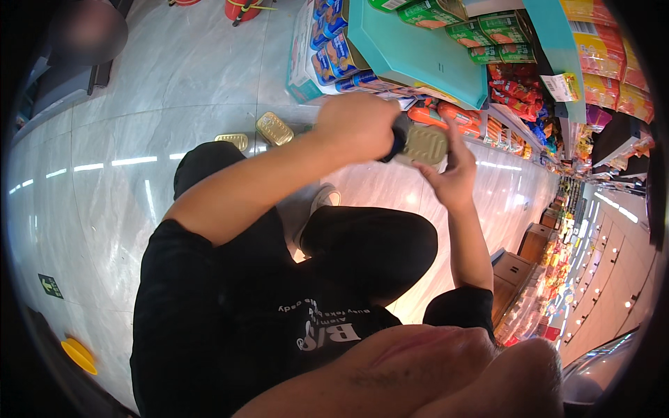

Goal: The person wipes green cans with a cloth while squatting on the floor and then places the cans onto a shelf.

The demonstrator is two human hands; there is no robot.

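My right hand (456, 177) holds a gold rectangular food tin (426, 144) between thumb and fingers, its ridged metal face turned up. My left hand (358, 128) is closed around a dark object (400, 137) that meets the tin's left edge; blur hides what kind of object it is. Beyond my left forearm, a gold tin (275, 128) rests on the floor. Another gold tin (231, 141) lies beside my bent knee (209, 162), partly covered by it.
A teal display shelf (439, 68) stands close ahead, with blue tins (334, 57) and green cans (486, 31). Red-orange packaged sausages (460, 117) sit beneath it. Red buckets (243, 9) are at the top. Another person (89, 31) is at the upper left. A floor sign (50, 286) shows an arrow.
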